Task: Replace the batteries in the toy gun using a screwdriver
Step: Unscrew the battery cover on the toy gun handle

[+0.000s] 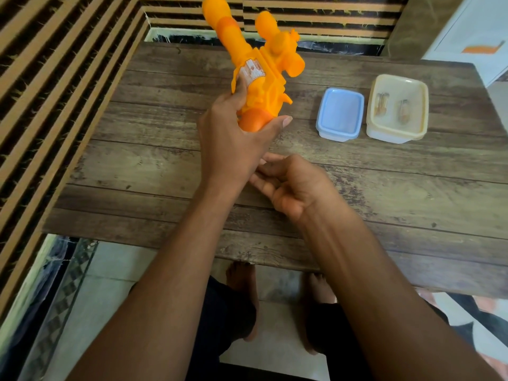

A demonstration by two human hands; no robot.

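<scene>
My left hand (233, 138) grips the lower end of the orange toy gun (258, 64) and holds it up above the wooden table (137, 166), barrel pointing away from me. A worn sticker shows on the gun's side. My right hand (291, 182) hovers just below and right of the left wrist, palm turned up, fingers loosely curled, holding nothing that I can see. A cream plastic box (395, 133) at the right holds two or three batteries (382, 104). No screwdriver is in view.
A light blue plastic box (339, 132) stands just left of the cream box. A slatted wall runs along the left and back of the table. My bare feet show under the near table edge.
</scene>
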